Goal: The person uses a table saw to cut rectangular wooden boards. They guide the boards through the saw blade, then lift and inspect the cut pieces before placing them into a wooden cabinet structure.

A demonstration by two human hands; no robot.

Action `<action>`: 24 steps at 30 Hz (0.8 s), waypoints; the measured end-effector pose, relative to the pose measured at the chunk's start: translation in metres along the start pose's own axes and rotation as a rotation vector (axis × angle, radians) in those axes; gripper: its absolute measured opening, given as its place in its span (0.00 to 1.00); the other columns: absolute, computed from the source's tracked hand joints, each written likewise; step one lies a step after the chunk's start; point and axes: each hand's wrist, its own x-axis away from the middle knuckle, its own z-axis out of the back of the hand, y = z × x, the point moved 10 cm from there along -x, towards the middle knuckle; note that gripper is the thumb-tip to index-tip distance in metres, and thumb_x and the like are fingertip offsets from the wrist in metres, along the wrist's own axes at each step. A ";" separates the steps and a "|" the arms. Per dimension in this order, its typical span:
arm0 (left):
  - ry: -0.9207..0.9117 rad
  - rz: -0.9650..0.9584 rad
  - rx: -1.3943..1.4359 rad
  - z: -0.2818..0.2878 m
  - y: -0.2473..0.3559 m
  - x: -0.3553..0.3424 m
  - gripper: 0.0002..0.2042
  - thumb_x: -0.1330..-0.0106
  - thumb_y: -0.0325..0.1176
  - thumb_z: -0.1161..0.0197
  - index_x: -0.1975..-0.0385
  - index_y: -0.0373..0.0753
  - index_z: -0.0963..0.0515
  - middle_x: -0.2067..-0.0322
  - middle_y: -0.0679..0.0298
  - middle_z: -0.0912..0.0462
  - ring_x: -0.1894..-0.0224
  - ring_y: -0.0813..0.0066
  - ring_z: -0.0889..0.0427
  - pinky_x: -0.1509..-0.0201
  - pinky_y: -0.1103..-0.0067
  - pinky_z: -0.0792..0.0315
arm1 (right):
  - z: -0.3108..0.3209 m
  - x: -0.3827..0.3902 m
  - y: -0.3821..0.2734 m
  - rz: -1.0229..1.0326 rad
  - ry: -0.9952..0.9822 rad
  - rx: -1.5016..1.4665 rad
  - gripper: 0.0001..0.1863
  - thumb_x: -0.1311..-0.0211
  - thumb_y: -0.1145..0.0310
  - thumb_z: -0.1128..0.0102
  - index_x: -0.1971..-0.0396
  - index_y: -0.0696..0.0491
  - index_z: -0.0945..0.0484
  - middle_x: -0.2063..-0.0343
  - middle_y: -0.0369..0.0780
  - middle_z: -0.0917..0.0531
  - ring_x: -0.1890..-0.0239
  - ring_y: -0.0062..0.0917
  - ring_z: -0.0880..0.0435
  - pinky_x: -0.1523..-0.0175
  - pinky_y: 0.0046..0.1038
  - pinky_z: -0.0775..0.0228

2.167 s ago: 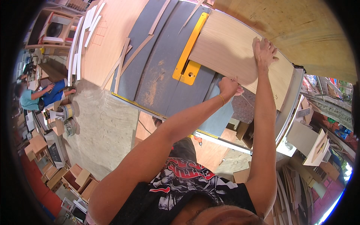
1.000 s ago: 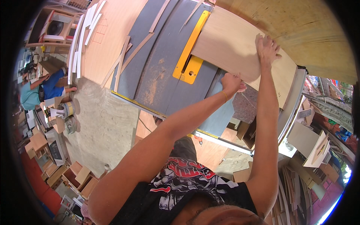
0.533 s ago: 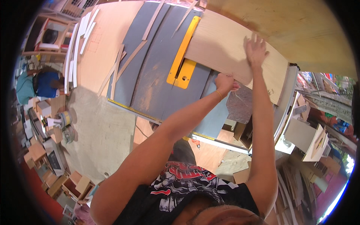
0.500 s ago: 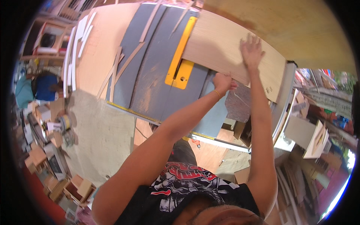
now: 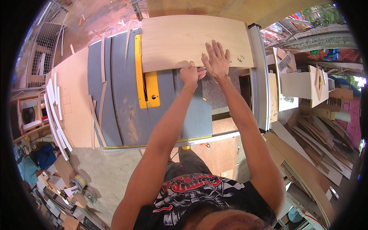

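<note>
Presently I see the wooden board (image 5: 184, 40) at upper centre, on the grey desk (image 5: 124, 88), beside the yellow insert (image 5: 138, 73). Left hand (image 5: 190, 74): curled at its lower edge; grip, I cannot tell. Right hand (image 5: 217, 63): unclenched, spread upon it.

Marks (image 5: 240, 59) on board (image 5: 184, 40) too small to read, co-worker (image 5: 30, 169) partly hidden

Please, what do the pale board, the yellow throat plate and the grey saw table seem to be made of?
Pale board: likely wood veneer or laminate, matte, fine grain lines.
Yellow throat plate: coated metal or plastic, unclear; even colour.
Grey saw table: probably metal, dull; flat, with long grooves.
</note>
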 end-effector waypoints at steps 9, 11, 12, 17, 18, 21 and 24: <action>0.031 -0.029 0.070 -0.009 0.023 -0.023 0.18 0.23 0.34 0.47 0.62 0.19 0.22 0.68 0.47 0.14 0.75 0.61 0.11 0.76 0.74 0.14 | -0.020 -0.032 0.005 0.004 -0.002 0.055 0.32 0.31 0.45 0.55 0.30 0.42 0.34 0.28 0.43 0.37 0.25 0.39 0.41 0.27 0.61 0.56; 0.057 -0.034 0.010 -0.008 0.031 -0.024 0.18 0.24 0.33 0.47 0.64 0.19 0.22 0.70 0.47 0.14 0.75 0.61 0.11 0.76 0.74 0.14 | -0.021 -0.039 0.002 -0.002 -0.006 0.029 0.32 0.31 0.45 0.56 0.30 0.40 0.34 0.28 0.43 0.37 0.25 0.39 0.42 0.27 0.60 0.56; 0.053 -0.031 -0.020 -0.014 0.034 -0.025 0.18 0.24 0.33 0.47 0.64 0.19 0.21 0.70 0.47 0.14 0.75 0.60 0.11 0.76 0.74 0.14 | -0.022 -0.042 0.006 -0.005 -0.001 0.037 0.31 0.30 0.45 0.56 0.30 0.40 0.34 0.28 0.43 0.37 0.25 0.39 0.42 0.27 0.60 0.56; -0.001 -0.055 -0.041 -0.022 0.049 -0.029 0.19 0.22 0.36 0.50 0.61 0.20 0.24 0.69 0.46 0.14 0.74 0.63 0.11 0.75 0.77 0.13 | -0.031 -0.056 0.012 0.003 0.015 0.063 0.31 0.30 0.44 0.57 0.30 0.39 0.34 0.28 0.42 0.36 0.25 0.40 0.41 0.27 0.60 0.55; -0.011 -0.067 -0.049 -0.024 0.052 -0.031 0.20 0.22 0.36 0.50 0.62 0.20 0.24 0.69 0.46 0.14 0.73 0.63 0.11 0.75 0.77 0.13 | -0.032 -0.060 0.012 0.010 0.018 0.064 0.31 0.30 0.44 0.58 0.30 0.39 0.34 0.28 0.42 0.37 0.25 0.39 0.41 0.27 0.60 0.55; 0.028 -0.084 0.000 -0.026 0.058 -0.041 0.18 0.23 0.34 0.48 0.67 0.22 0.22 0.73 0.46 0.14 0.76 0.60 0.11 0.77 0.74 0.14 | -0.036 -0.071 0.015 0.029 0.023 0.073 0.32 0.30 0.43 0.58 0.30 0.39 0.35 0.28 0.42 0.37 0.25 0.39 0.41 0.28 0.61 0.54; 0.022 -0.117 -0.015 -0.031 0.064 -0.053 0.19 0.23 0.36 0.48 0.67 0.22 0.22 0.73 0.47 0.14 0.77 0.60 0.12 0.78 0.73 0.15 | -0.039 -0.081 0.015 0.042 0.025 0.077 0.31 0.30 0.44 0.59 0.30 0.39 0.35 0.28 0.42 0.37 0.25 0.39 0.41 0.28 0.61 0.54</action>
